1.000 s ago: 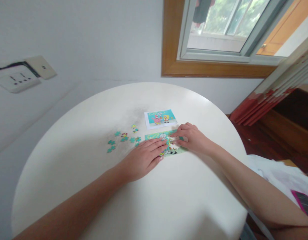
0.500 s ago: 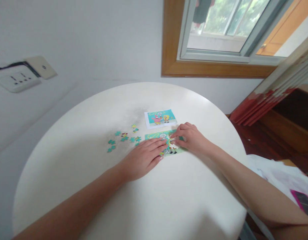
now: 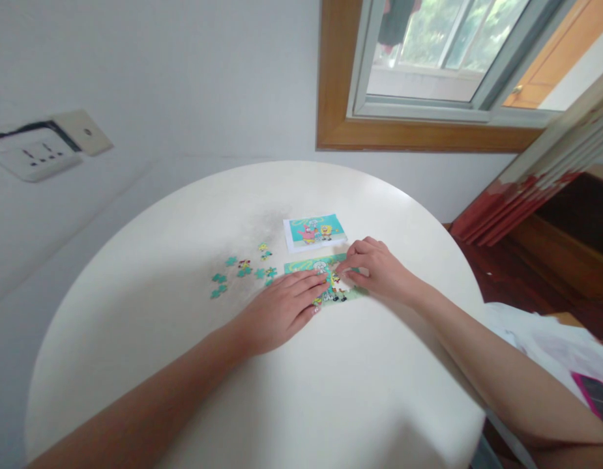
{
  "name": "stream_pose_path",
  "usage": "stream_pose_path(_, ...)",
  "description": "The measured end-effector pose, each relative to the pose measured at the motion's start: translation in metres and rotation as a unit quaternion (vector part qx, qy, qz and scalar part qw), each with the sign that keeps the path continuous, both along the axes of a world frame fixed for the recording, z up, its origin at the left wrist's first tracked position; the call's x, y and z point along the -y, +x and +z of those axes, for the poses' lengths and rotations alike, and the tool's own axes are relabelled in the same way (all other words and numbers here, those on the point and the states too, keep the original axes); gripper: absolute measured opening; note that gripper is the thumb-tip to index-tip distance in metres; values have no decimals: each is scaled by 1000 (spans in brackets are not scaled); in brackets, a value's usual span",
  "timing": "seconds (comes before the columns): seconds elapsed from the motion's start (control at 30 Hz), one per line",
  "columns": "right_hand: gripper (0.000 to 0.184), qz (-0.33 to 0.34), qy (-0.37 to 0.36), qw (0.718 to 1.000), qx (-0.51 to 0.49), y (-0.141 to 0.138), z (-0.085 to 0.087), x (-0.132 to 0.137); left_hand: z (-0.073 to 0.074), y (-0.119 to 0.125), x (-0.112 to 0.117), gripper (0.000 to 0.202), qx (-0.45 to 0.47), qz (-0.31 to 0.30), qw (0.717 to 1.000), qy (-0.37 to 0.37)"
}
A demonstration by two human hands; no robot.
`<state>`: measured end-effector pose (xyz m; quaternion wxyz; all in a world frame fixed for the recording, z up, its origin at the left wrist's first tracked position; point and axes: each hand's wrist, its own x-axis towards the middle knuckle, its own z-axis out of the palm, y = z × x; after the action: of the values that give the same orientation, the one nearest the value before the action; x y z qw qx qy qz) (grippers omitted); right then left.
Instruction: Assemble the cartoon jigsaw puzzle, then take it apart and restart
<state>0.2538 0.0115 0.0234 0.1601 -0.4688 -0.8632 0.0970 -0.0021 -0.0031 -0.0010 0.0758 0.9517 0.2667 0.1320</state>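
Observation:
A partly filled cartoon jigsaw puzzle [image 3: 306,265] lies flat on the white round table [image 3: 301,404]. My left hand [image 3: 281,309] rests flat over its left part, fingers stretched out, hiding much of the picture. From the right, my right hand [image 3: 377,270] reaches over the puzzle with thumb and fingers closed on a yellow-faced puzzle piece [image 3: 336,280] beside a pale gap; the fingertips partly cover this piece. Just behind the puzzle is a reference picture card [image 3: 311,233] showing the same cartoon figures.
Several loose puzzle pieces [image 3: 219,278], mostly teal, are scattered left of my left hand. A wall socket [image 3: 40,153] is at far left. A wood-framed window [image 3: 428,130] and a red-and-white curtain [image 3: 516,189] are beyond the table. White plastic bags [image 3: 545,345] lie at right.
The yellow-faced piece under my right fingertips has shifted slightly and shows more clearly beside the gap. My left hand stays in place.

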Motion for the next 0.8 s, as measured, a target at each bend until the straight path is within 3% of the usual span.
stream_pose_path(0.8, 22, 1, 9, 1000, 9, -1, 4, 6, 2, 0, 1, 40, -1, -3, 1000, 2)
